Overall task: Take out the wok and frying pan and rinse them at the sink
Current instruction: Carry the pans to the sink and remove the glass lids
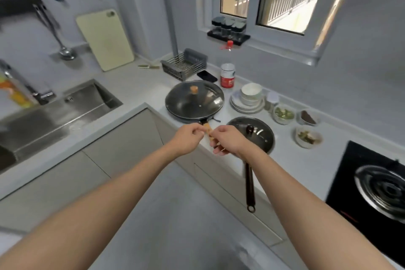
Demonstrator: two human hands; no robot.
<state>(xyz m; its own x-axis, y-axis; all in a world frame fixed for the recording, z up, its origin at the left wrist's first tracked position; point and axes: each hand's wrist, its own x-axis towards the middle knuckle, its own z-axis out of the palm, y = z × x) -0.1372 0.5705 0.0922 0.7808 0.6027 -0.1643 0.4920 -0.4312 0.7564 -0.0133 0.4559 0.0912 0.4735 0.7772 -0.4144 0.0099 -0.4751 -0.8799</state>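
Note:
A large wok (175, 114) under a glass lid (194, 100) with a wooden knob sits on the white counter. Its wooden handle (207, 126) points toward me. My left hand (188, 138) and my right hand (225, 140) meet at that handle, fingers curled around it. To the right stands a smaller frying pan (270, 149) with a glass lid (252, 132) and a dark knob; its long dark handle (249, 184) sticks out past the counter edge, under my right wrist. The steel sink (65, 114) with its tap (26, 85) lies at the left.
Stacked white bowls and plates (248, 98), small dishes of food (283, 114), a jar (227, 75), a phone (207, 76) and a dish rack (185, 64) crowd the counter behind the pans. A gas hob (379, 188) is at the right. A cutting board (105, 39) leans on the wall.

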